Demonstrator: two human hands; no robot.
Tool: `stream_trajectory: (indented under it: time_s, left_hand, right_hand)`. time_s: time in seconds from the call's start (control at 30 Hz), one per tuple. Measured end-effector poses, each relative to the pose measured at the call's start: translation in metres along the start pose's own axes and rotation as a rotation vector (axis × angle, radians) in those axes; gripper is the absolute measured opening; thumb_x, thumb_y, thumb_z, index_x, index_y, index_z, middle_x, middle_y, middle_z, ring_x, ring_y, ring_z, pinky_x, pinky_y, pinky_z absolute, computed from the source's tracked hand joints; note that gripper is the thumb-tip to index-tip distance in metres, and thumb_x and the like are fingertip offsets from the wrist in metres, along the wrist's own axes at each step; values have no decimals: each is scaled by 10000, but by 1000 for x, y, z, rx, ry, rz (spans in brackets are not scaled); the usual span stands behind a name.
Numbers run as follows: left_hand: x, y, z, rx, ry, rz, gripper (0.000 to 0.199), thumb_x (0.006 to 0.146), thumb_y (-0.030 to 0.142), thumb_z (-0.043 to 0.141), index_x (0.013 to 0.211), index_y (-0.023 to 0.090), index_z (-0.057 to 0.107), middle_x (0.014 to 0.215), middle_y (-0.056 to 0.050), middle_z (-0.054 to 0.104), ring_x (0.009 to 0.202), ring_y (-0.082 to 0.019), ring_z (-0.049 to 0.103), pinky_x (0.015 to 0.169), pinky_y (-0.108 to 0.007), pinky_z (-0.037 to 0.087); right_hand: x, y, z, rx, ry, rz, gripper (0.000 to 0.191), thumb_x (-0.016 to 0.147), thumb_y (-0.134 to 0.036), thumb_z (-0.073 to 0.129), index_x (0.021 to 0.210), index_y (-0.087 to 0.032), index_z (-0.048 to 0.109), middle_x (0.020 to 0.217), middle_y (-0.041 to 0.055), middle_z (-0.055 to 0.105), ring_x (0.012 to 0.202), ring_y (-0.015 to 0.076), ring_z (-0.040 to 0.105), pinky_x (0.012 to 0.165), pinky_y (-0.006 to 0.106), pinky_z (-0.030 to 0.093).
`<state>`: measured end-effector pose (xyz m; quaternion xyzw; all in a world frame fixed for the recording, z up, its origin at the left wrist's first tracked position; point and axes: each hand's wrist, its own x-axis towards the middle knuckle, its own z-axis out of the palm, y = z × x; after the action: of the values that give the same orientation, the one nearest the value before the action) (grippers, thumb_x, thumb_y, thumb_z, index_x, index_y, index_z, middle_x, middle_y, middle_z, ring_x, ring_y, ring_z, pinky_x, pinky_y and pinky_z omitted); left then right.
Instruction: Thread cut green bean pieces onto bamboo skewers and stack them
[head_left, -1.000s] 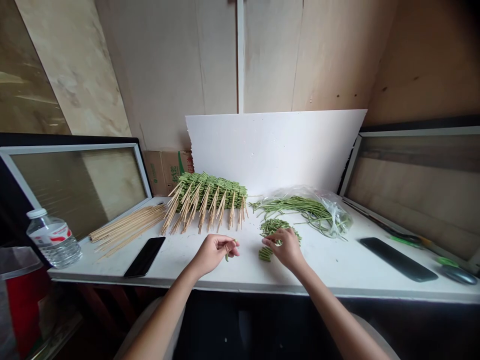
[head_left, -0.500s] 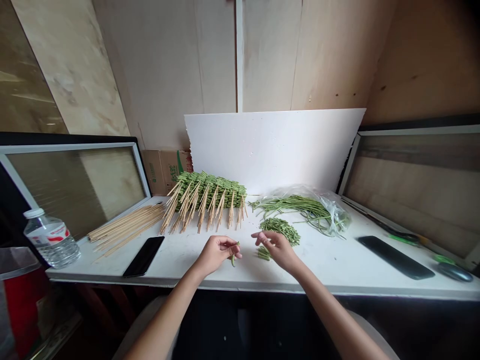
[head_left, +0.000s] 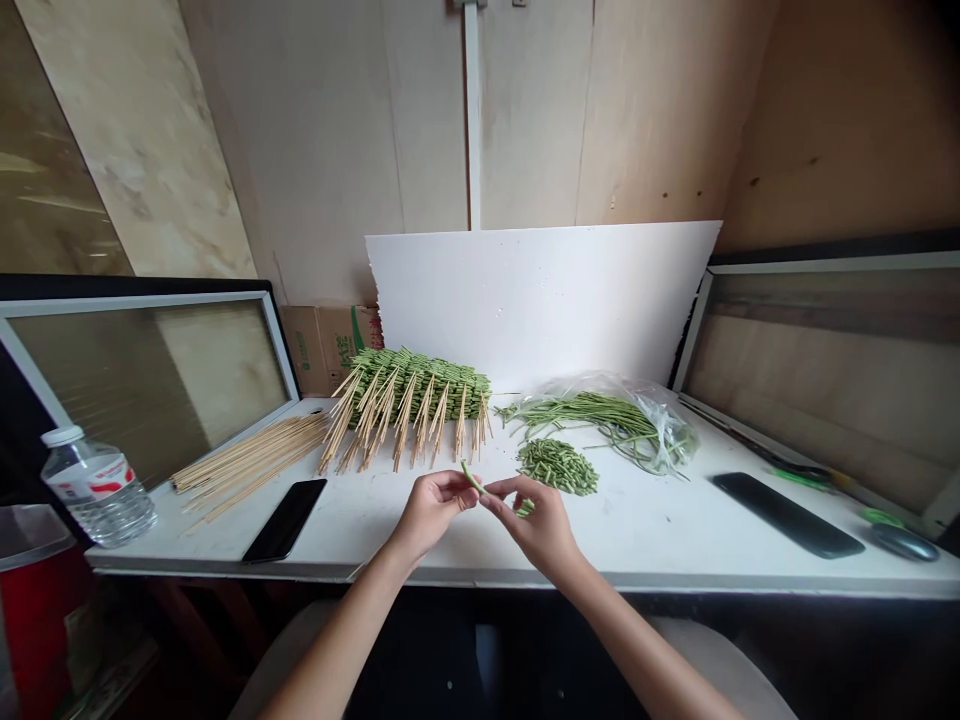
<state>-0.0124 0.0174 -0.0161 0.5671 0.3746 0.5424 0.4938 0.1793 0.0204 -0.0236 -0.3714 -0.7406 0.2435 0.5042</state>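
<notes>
Above the table's front edge, my left hand [head_left: 439, 508] pinches a short green bean piece [head_left: 471, 474]. My right hand [head_left: 529, 515] meets it there, its thumb and forefinger closed on the lower end of the same piece. A few cut pieces [head_left: 525, 507] show partly behind my right hand. Just beyond lies a heap of cut green beans [head_left: 559, 466]. Long green beans [head_left: 592, 408] rest in a clear plastic bag behind the heap. Skewered green beans [head_left: 420, 385] are stacked at the back, their sticks pointing forward.
Loose bamboo skewers [head_left: 251, 458] lie on the white table [head_left: 637, 540] at the left, near a black phone [head_left: 285, 520] and a water bottle [head_left: 97, 490]. A dark phone [head_left: 786, 514] and a mouse [head_left: 905, 541] are at the right. A white board [head_left: 540, 300] stands behind.
My right hand has moved left to my left hand and closed on the bean piece. The piece now points up above the fingertips. The view has shifted slightly.
</notes>
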Motion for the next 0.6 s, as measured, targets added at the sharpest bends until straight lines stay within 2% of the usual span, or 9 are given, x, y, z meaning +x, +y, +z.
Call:
stream_trajectory:
  time_s: [0.1, 0.17, 0.27, 0.33, 0.47, 0.6]
  left_hand:
    - [-2, 4, 1, 67, -64, 30, 372, 820, 478, 829, 952, 134, 778, 928, -109, 787, 942, -253, 727, 943, -395, 556]
    - [-4, 8, 0, 119, -109, 41, 368, 860, 486, 787, 980, 138, 777, 961, -119, 793, 941, -254, 731, 928, -386, 560]
    - [-8, 17, -3, 283, -168, 63, 339, 893, 467, 754, 1002, 148, 789, 954, -117, 799, 896, -247, 735, 885, -367, 564]
    - [-11, 23, -4, 393, -198, 82, 298, 912, 443, 733, 995, 165, 802, 961, -104, 799, 901, -243, 730, 887, -356, 552]
    - [-16, 32, -2, 492, -216, 107, 284, 968, 421, 647, 904, 191, 801, 918, -70, 782, 903, -228, 704, 886, -336, 515]
    - [-19, 34, 0, 526, -197, 121, 287, 956, 425, 653, 850, 196, 790, 891, -71, 756, 895, -234, 682, 861, -328, 497]
  right_hand:
    - [0, -5, -3, -14, -67, 7, 269, 910, -504, 723, 953, -249, 798, 922, 69, 793, 836, 240, 715, 717, 347, 539]
    - [1, -8, -8, -84, -29, -37, 256, 932, -487, 701, 940, -243, 779, 926, 74, 770, 850, 245, 689, 729, 359, 537]
    - [6, -12, -17, -158, 36, -178, 236, 966, -394, 681, 1145, -248, 726, 1089, 99, 734, 975, 268, 636, 849, 417, 532]
    - [8, -14, -22, -177, -23, -303, 292, 978, -314, 671, 1268, -274, 680, 1167, 99, 716, 1062, 281, 592, 931, 455, 506]
    - [9, -15, -22, -186, -102, -397, 129, 992, -247, 642, 1035, -279, 759, 901, 67, 734, 940, 266, 557, 860, 435, 494]
    - [6, -16, -19, -139, -58, -372, 98, 970, -236, 667, 945, -264, 758, 849, 66, 717, 898, 262, 543, 840, 431, 478]
